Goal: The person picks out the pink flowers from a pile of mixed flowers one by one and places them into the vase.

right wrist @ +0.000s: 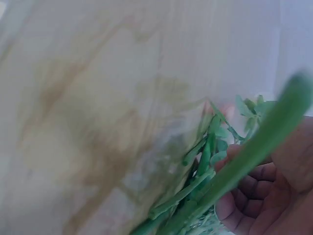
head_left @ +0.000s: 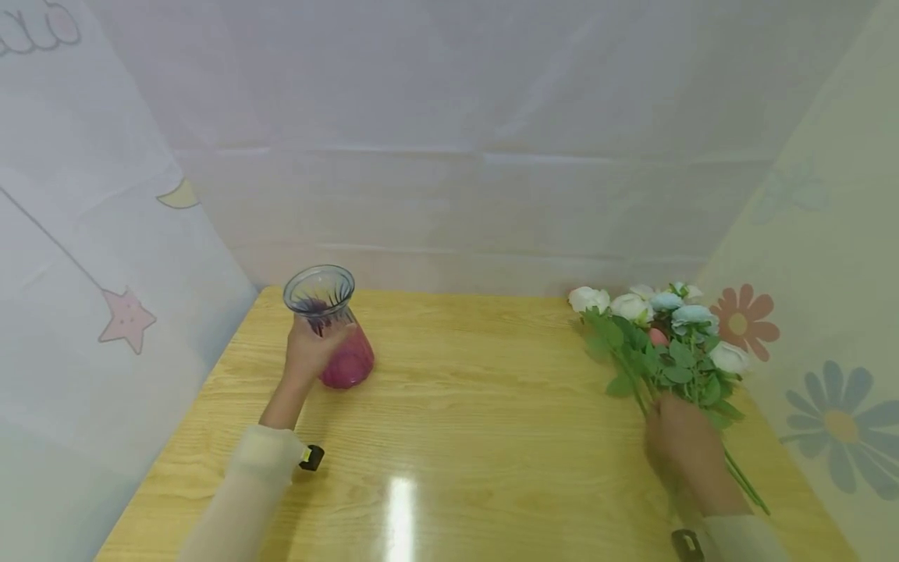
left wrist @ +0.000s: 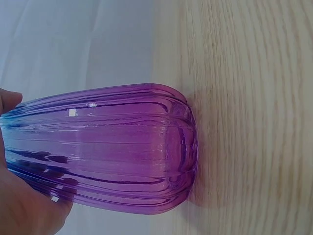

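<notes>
On the left of the table (head_left: 456, 406), a ribbed glass vase (head_left: 350, 355) fades from a blue flared rim to a purple base. My left hand (head_left: 309, 351) grips it around the neck, with fingers visible through the glass (left wrist: 112, 147). The vase's base sits right at the wooden surface. Over on the right lies a bunch of white and pale blue flowers (head_left: 691, 320) with green leaves. My right hand (head_left: 684, 437) holds the stem of a white flower (head_left: 588, 299) at the bunch's left side. Its fingers curl by a thick green stem (right wrist: 244, 161).
Pale cloth walls surround the table, with the back wall (head_left: 449, 203) along its far edge. Printed flowers (head_left: 839, 425) decorate the right wall, close to the bunch. Loose stem ends (head_left: 747, 480) stick out past my right hand toward the near right corner.
</notes>
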`<state>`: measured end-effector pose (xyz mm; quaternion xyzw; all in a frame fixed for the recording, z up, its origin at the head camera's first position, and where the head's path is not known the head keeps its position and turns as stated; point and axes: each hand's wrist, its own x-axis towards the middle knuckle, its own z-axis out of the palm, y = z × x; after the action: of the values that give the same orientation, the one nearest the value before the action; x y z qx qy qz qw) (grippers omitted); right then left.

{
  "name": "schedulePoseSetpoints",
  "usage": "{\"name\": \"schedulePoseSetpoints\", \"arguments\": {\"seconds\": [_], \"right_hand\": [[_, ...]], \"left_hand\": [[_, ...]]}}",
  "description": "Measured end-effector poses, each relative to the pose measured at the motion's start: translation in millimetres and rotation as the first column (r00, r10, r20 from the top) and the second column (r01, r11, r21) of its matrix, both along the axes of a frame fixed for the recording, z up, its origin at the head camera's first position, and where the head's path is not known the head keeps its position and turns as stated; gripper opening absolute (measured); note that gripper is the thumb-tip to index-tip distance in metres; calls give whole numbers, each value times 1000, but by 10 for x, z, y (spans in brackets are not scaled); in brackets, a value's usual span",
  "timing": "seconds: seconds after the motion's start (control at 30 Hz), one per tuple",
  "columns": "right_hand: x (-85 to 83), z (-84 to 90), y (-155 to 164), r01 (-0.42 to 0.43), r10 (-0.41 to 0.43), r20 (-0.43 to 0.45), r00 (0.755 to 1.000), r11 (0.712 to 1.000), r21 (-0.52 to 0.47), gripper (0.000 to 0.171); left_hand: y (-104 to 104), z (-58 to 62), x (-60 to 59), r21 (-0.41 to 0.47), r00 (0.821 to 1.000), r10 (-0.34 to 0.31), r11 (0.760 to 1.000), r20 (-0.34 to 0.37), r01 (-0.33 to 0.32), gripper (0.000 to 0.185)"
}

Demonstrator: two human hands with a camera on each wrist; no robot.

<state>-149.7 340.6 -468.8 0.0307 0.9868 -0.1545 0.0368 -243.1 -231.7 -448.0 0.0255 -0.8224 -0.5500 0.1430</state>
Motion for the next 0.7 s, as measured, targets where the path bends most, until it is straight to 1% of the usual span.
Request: {"name": "schedulePoseSetpoints", "arguments": {"seconds": [0.1, 0.27, 0.43, 0.53, 0.6, 0.7], "right_hand": [[-21, 32, -46, -2, 2, -22, 1000, 1000, -2, 24], [-95, 39, -109, -8, 8, -26, 1000, 1000, -17, 24], [-162, 13, -192, -28, 26, -51, 998, 999, -45, 26], [-189, 19, -253, -57, 52, -85, 995, 997, -56, 25], [-213, 23, -294, -72, 66, -85, 994, 995, -64, 26], [-260, 13, -351, -83, 79, -62, 995, 994, -72, 29]], "left_hand": [[57, -5, 28, 12, 1000, -20, 1000, -5, 20, 90], [147, -20, 71, 35, 999, -33, 999, -9, 33, 90], [234, -44, 90, 88, 999, -38, 995, -38, 41, 81], [280, -54, 102, 100, 998, -40, 994, -41, 44, 76], [306, -53, 117, 94, 999, -38, 995, -35, 41, 76], [336, -45, 145, 89, 999, -37, 995, -23, 39, 77]]}}
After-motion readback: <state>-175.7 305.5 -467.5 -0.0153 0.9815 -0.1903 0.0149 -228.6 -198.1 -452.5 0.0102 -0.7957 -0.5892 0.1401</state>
